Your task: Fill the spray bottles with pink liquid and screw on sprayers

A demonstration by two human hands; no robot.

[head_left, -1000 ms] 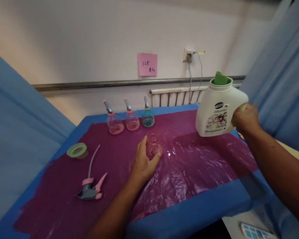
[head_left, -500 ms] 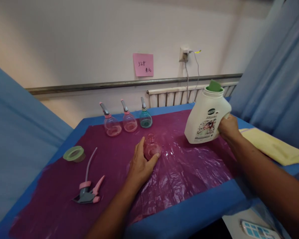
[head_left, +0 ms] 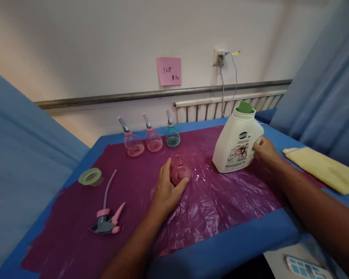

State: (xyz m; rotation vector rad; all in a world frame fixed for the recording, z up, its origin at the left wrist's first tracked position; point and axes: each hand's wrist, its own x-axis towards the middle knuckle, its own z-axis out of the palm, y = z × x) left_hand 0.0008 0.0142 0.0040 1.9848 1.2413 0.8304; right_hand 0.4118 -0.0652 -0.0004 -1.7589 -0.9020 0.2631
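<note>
My left hand [head_left: 169, 188] is wrapped round the left side of a small pink see-through bottle [head_left: 179, 172], which stands upright with its neck uncovered. On the right, my right hand [head_left: 264, 152] grips the handle of a large white jug [head_left: 235, 143] with a printed label. The jug is nearly upright, and a green spout piece [head_left: 244, 106] sticks out of its mouth. To the left of my left hand lies a pink and grey spray head [head_left: 106, 223] with its dip tube pointing away from me. Behind it sits a green funnel-like cap [head_left: 90, 177].
Two pink spray bottles [head_left: 133, 145] and one teal spray bottle [head_left: 172, 137] stand at the back. Purple plastic sheeting [head_left: 209, 217] covers much of the blue table [head_left: 238, 240]. A folded yellow cloth [head_left: 322, 168] lies at the right. Blue curtains [head_left: 317, 93] hang on both sides.
The white jug has come down and straightened towards upright, its base now at or close to the sheet. My left hand stays on the pink bottle. The view has shifted slightly.
</note>
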